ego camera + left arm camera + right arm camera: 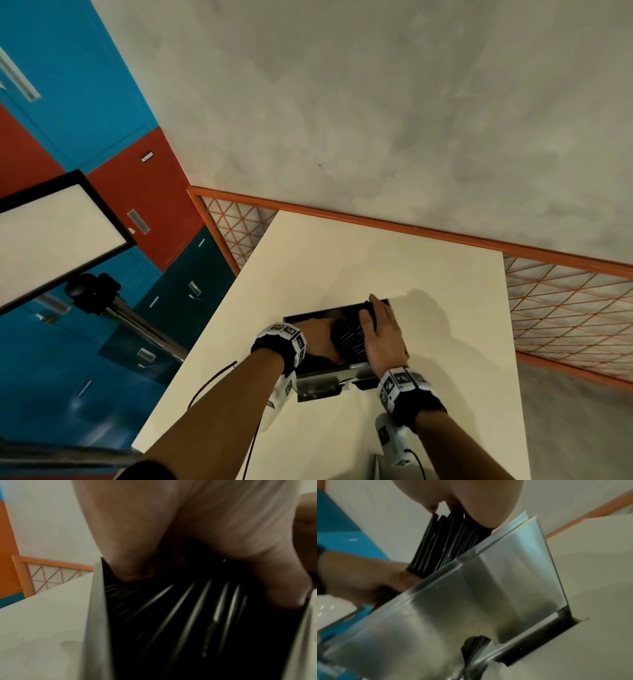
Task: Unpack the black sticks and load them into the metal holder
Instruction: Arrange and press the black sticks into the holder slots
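Observation:
A shiny metal holder (318, 387) stands on the cream table (342, 257), near its front. A bundle of black sticks (349, 337) lies in its open top. My left hand (318, 339) reaches into the holder from the left, fingers curled over the sticks (188, 615). My right hand (380, 332) lies along the bundle's right side, thumb on top. In the right wrist view the right hand (471, 500) pinches the far end of the sticks (443, 545) above the holder's wall (471, 595). The holder's bottom is hidden.
An orange mesh fence (565, 308) runs along the table's far and right edges. A light panel on a tripod (51, 233) stands to the left, in front of blue and red lockers (68, 85). The floor behind is grey.

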Demonstrator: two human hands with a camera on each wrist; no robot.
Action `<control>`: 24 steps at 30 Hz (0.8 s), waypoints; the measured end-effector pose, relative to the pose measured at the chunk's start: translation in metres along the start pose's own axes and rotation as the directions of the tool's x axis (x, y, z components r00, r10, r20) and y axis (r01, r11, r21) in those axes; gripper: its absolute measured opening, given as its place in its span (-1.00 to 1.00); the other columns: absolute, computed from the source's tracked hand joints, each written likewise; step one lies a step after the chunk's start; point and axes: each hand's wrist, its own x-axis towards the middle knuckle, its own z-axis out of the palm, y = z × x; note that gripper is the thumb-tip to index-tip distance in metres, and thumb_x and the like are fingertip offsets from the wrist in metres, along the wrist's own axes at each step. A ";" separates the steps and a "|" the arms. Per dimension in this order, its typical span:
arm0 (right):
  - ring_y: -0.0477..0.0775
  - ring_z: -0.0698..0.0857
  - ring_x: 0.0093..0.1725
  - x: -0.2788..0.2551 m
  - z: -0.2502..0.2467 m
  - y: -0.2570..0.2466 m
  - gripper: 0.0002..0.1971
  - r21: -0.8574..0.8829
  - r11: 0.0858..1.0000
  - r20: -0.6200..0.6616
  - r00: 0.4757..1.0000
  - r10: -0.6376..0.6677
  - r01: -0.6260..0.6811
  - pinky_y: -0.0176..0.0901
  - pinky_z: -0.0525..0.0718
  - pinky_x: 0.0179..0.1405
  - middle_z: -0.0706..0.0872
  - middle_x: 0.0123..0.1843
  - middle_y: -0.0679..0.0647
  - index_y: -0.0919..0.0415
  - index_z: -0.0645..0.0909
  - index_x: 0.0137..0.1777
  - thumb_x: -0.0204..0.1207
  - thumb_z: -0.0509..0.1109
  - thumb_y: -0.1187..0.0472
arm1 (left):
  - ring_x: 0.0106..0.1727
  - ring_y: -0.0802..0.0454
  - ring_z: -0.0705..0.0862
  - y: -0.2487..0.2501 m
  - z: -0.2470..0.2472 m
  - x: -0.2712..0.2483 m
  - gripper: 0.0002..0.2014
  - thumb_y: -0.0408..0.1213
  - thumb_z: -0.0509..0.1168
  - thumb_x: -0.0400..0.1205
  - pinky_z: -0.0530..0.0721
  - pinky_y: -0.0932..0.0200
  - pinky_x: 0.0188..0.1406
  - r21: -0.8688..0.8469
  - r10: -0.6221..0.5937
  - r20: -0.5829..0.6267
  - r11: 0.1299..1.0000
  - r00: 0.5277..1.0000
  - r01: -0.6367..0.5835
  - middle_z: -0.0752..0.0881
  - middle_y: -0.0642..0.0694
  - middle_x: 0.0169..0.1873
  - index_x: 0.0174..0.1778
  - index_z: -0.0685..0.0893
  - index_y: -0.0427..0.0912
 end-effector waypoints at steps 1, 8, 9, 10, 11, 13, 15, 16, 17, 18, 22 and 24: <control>0.14 0.42 0.56 -0.001 0.003 0.002 -0.53 -0.048 0.999 0.009 1.000 0.007 -0.007 0.02 0.39 0.55 0.43 0.60 0.05 0.08 0.39 0.60 0.74 0.14 -0.04 | 0.25 -0.14 0.72 0.001 0.001 0.001 -0.19 0.00 0.63 0.43 0.63 0.07 0.24 -0.003 -0.005 0.008 1.000 1.000 0.006 0.71 -0.08 0.32 0.58 0.43 0.01; 0.12 0.63 0.23 0.002 -0.012 0.003 -0.67 -0.072 0.990 -0.061 0.990 -0.127 0.123 -0.27 0.46 0.16 0.64 0.27 0.08 0.19 0.50 0.42 0.67 0.25 0.27 | 0.39 -0.07 0.65 0.002 -0.003 -0.002 -0.06 0.27 0.61 0.35 0.57 0.03 0.39 -0.111 0.007 -0.024 0.994 1.000 -0.010 0.66 -0.02 0.43 0.60 0.41 0.06; 0.04 0.62 0.21 0.001 -0.013 0.002 -0.60 -0.060 0.987 -0.049 0.987 -0.155 0.152 -0.27 0.48 0.18 0.61 0.28 0.02 0.11 0.45 0.48 0.65 0.24 0.30 | 0.40 -0.08 0.64 0.003 -0.003 -0.004 0.00 0.32 0.60 0.32 0.58 -0.02 0.41 -0.097 0.015 -0.052 0.995 0.999 -0.020 0.65 -0.02 0.44 0.63 0.36 0.09; -0.03 0.59 0.20 0.001 -0.014 0.000 -0.55 -0.056 0.982 -0.031 0.983 -0.183 0.181 -0.25 0.51 0.20 0.58 0.28 -0.04 0.04 0.43 0.51 0.63 0.21 0.32 | 0.39 -0.10 0.65 0.003 -0.003 -0.005 0.01 0.35 0.58 0.31 0.61 -0.05 0.39 -0.060 0.021 -0.090 0.998 0.996 -0.026 0.66 -0.02 0.43 0.64 0.33 0.11; -0.04 0.58 0.20 0.001 -0.014 0.001 -0.54 -0.066 0.974 -0.015 0.976 -0.219 0.217 -0.20 0.55 0.23 0.56 0.29 -0.06 0.00 0.45 0.49 0.61 0.19 0.31 | 0.35 -0.11 0.67 0.004 -0.002 -0.005 0.00 0.35 0.57 0.32 0.64 -0.06 0.35 -0.012 0.032 -0.131 0.999 0.991 -0.034 0.67 -0.03 0.40 0.63 0.33 0.11; 0.04 0.59 0.24 0.004 -0.014 0.002 -0.60 -0.174 0.937 0.003 0.951 -0.308 0.304 0.01 0.60 0.30 0.55 0.32 0.00 0.08 0.60 0.33 0.53 0.14 0.19 | 0.27 -0.14 0.71 0.005 0.000 -0.005 -0.05 0.34 0.53 0.33 0.69 -0.09 0.28 0.076 0.058 -0.180 0.996 0.982 -0.045 0.68 -0.05 0.34 0.60 0.35 0.08; 0.11 0.59 0.26 0.006 -0.014 0.001 -0.60 -0.352 0.849 0.008 0.908 -0.418 0.394 0.13 0.57 0.33 0.59 0.33 0.07 0.18 0.69 0.19 0.47 0.15 0.10 | 0.23 -0.18 0.72 0.007 0.002 -0.006 -0.05 0.35 0.48 0.30 0.72 -0.15 0.22 0.134 0.084 -0.200 0.989 0.976 -0.058 0.68 -0.07 0.31 0.58 0.32 0.10; 0.13 0.59 0.26 0.007 -0.014 -0.003 -0.62 -0.419 0.795 0.017 0.879 -0.476 0.438 0.13 0.55 0.35 0.62 0.32 0.09 0.20 0.71 0.15 0.47 0.19 0.08 | 0.22 -0.21 0.73 0.007 0.004 -0.005 -0.05 0.34 0.45 0.30 0.73 -0.19 0.20 0.154 0.088 -0.209 0.987 0.974 -0.056 0.67 -0.09 0.31 0.59 0.29 0.11; 0.13 0.60 0.24 0.007 -0.014 -0.009 -0.65 -0.477 0.731 0.046 0.844 -0.534 0.488 0.14 0.53 0.37 0.66 0.27 0.10 0.21 0.72 0.10 0.48 0.22 0.07 | 0.22 -0.24 0.72 0.009 0.005 -0.006 -0.07 0.32 0.42 0.32 0.72 -0.22 0.18 0.167 0.088 -0.219 0.985 0.972 -0.051 0.66 -0.10 0.33 0.59 0.27 0.12; 0.13 0.62 0.19 0.006 -0.014 -0.017 -0.67 -0.521 0.660 0.109 0.810 -0.577 0.540 0.15 0.52 0.37 0.70 0.20 0.10 0.21 0.73 0.05 0.49 0.24 0.06 | 0.25 -0.26 0.70 0.010 0.007 -0.007 -0.11 0.29 0.40 0.37 0.71 -0.25 0.19 0.174 0.080 -0.233 0.984 0.969 -0.039 0.63 -0.10 0.35 0.59 0.25 0.11; 0.14 0.61 0.29 0.013 -0.019 -0.032 -0.42 -0.555 0.423 0.581 0.697 -0.419 0.716 0.11 0.36 0.48 0.66 0.28 0.08 0.19 0.62 0.33 0.48 0.12 -0.16 | 0.44 -0.26 0.55 0.008 0.024 -0.010 -0.11 0.18 0.37 0.54 0.54 -0.29 0.36 0.171 0.047 -0.281 0.985 0.959 0.002 0.46 -0.11 0.53 0.73 0.11 0.04; 0.14 0.50 0.45 0.020 -0.027 -0.039 -0.14 -0.591 0.337 0.711 0.671 -0.212 0.733 0.16 0.26 0.57 0.52 0.47 0.09 0.22 0.37 0.58 0.42 0.11 -0.37 | 0.48 -0.25 0.50 0.008 0.029 -0.015 -0.09 0.22 0.35 0.56 0.47 -0.27 0.43 0.148 0.036 -0.313 0.989 0.949 0.011 0.44 -0.10 0.56 0.75 0.08 0.02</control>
